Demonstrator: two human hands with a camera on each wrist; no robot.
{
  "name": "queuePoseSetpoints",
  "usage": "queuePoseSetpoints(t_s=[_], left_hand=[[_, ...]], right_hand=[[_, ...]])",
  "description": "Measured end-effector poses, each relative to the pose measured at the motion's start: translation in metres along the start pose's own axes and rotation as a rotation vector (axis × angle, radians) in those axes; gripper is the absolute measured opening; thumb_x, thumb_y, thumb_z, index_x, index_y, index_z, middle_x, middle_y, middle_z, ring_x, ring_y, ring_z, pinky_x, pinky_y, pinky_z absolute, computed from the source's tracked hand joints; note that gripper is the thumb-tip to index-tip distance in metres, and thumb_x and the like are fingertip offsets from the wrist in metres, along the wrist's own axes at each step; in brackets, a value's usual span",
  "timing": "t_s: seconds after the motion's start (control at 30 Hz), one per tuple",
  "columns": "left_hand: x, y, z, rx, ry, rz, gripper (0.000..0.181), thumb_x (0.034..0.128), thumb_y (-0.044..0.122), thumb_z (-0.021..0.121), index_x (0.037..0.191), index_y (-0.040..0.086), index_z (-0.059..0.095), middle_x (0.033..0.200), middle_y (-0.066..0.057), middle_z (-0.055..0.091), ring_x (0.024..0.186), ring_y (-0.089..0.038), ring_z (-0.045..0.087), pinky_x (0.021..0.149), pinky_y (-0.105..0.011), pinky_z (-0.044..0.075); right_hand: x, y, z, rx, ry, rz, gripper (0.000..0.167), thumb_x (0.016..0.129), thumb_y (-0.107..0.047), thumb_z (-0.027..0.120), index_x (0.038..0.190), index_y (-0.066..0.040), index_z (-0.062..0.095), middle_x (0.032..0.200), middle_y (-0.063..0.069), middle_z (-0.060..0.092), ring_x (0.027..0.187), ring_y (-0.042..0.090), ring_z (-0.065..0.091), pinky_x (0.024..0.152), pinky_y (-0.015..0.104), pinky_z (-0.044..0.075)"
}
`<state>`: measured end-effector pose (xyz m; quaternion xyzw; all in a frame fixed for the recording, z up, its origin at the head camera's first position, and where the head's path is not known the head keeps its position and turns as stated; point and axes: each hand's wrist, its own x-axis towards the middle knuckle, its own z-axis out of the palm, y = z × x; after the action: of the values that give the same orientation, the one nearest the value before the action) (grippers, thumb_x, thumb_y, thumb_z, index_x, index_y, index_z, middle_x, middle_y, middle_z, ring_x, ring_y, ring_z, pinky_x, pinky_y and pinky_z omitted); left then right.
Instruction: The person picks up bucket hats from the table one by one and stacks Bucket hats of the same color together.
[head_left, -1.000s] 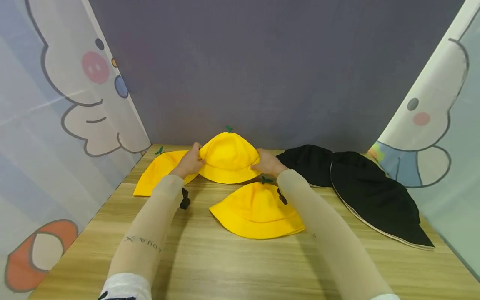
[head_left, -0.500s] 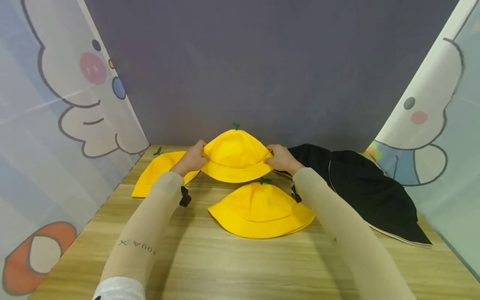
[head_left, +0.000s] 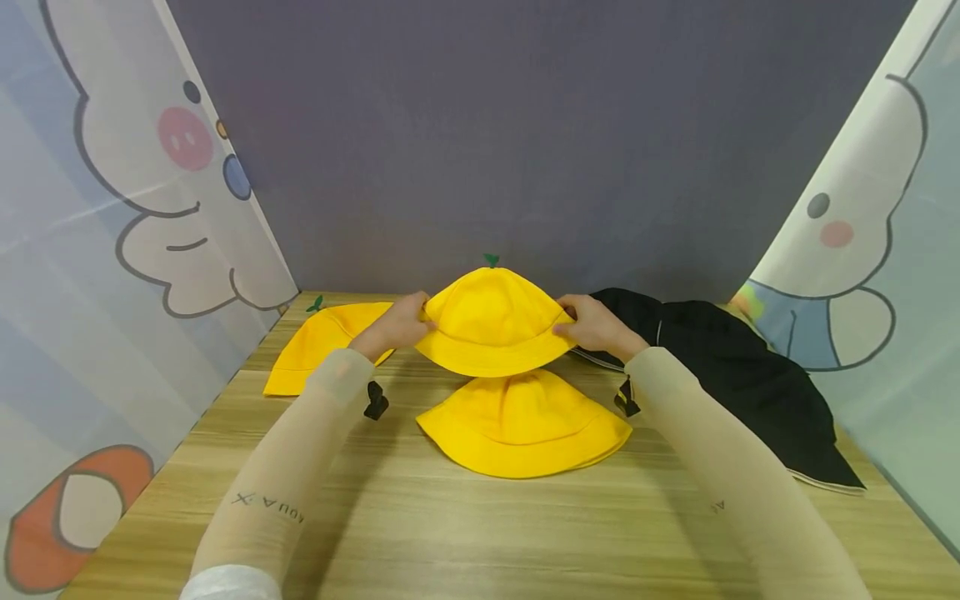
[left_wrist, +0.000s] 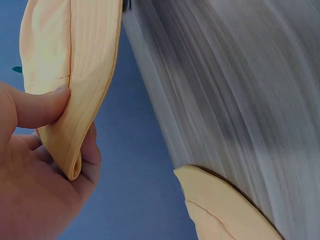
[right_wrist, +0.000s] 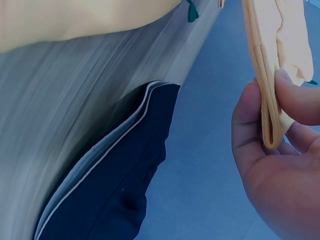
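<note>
A yellow bucket hat (head_left: pixel 495 321) with a green sprout on top is held up between both hands. My left hand (head_left: pixel 399 323) pinches its left brim edge, thumb in front and fingers behind, as the left wrist view shows of the folded brim (left_wrist: pixel 95 75). On the opposite side my right hand (head_left: pixel 596 323) grips the brim (right_wrist: pixel 267 90) in the same way. Directly below and nearer lies a second yellow hat (head_left: pixel 525 433) on the table; the raised hat's brim overlaps its top and hides its sprout. Whether the two touch, I cannot tell.
Another yellow hat (head_left: pixel 315 346) lies at the table's back left, partly behind the left forearm. Black hats (head_left: pixel 750 383) with pale edging lie overlapping at the right. A grey panel (head_left: pixel 525 142) stands behind the wooden table (head_left: pixel 450 533), with printed cartoon panels on both sides.
Both hands have carried the raised yellow hat rightward, and it has lowered slightly in the last half second. It now covers the sprout of the hat below. The hats on the table stay put.
</note>
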<state>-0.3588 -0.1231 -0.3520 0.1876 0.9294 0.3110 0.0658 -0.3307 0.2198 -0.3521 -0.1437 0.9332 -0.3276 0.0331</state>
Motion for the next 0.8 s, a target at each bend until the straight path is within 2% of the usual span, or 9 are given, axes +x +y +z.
queuePoseSetpoints(t_s=[0.2,0.47,0.8], left_hand=[[-0.004,0.012,0.005,0.01,-0.028,0.059,0.044,0.0997,0.008,0.06,0.14,-0.007,0.048,0.125,-0.022,0.059,0.102,-0.032,0.057,0.092,-0.046,0.048],[-0.012,0.029,0.008,0.057,-0.071,0.148,0.025,0.0984,0.006,0.061,0.121,-0.004,0.06,0.098,-0.013,0.062,0.081,-0.024,0.055,0.076,-0.036,0.047],[-0.027,0.044,0.016,0.075,-0.176,0.16,0.021,0.1013,0.006,0.057,0.12,-0.001,0.06,0.1,-0.011,0.062,0.083,-0.023,0.057,0.077,-0.036,0.048]], right_hand=[[-0.016,0.008,-0.008,0.012,-0.014,0.003,0.034,0.099,-0.013,0.066,0.129,0.003,0.06,0.114,0.017,0.065,0.092,0.028,0.059,0.083,0.039,0.051],[-0.04,0.01,-0.023,-0.026,-0.064,0.001,0.032,0.099,-0.013,0.067,0.126,0.003,0.061,0.111,0.016,0.065,0.09,0.025,0.06,0.082,0.037,0.05],[-0.063,0.017,-0.033,-0.015,-0.153,-0.021,0.028,0.098,-0.014,0.069,0.12,0.002,0.063,0.1,0.009,0.066,0.084,0.022,0.059,0.077,0.035,0.05]])
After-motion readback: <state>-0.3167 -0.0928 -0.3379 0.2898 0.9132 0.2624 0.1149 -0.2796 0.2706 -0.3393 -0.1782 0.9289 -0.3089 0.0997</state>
